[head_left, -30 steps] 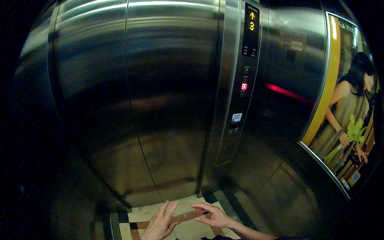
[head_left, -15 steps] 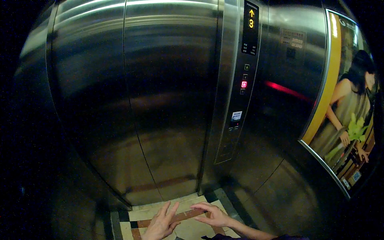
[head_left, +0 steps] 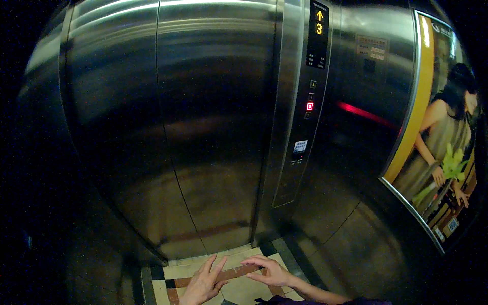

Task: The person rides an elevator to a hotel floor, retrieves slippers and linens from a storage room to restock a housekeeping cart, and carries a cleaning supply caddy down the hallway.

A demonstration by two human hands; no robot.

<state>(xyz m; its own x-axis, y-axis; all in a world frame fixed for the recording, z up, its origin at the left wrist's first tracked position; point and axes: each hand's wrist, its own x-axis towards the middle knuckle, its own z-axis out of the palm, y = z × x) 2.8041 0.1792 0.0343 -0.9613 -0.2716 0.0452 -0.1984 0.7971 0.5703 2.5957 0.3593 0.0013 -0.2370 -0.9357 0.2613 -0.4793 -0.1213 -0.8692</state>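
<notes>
Low in the head view, my left hand (head_left: 204,282) is held out with its fingers apart and nothing in it. My right hand (head_left: 269,272) faces it from the right, thumb and fingers spread, also holding nothing. A gap separates the two hands. Beneath them lies the patterned tile floor (head_left: 244,291) in cream, reddish brown and dark pieces. Beyond the fingertips stand the shut metal elevator doors (head_left: 213,132), with a thin seam between the panels. Neither hand touches the doors or a wall.
Right of the doors runs a button panel (head_left: 297,122) with one button (head_left: 309,106) lit red. Its display (head_left: 318,23) shows an up arrow and 3. On the right wall hangs a framed poster (head_left: 437,127) picturing a person with flowers. A faint notice (head_left: 372,51) is beside the panel.
Both hands keep nearly the same place and spread shape. The view has shifted very slightly. The display still reads 3 with the up arrow, and the doors stay shut.
</notes>
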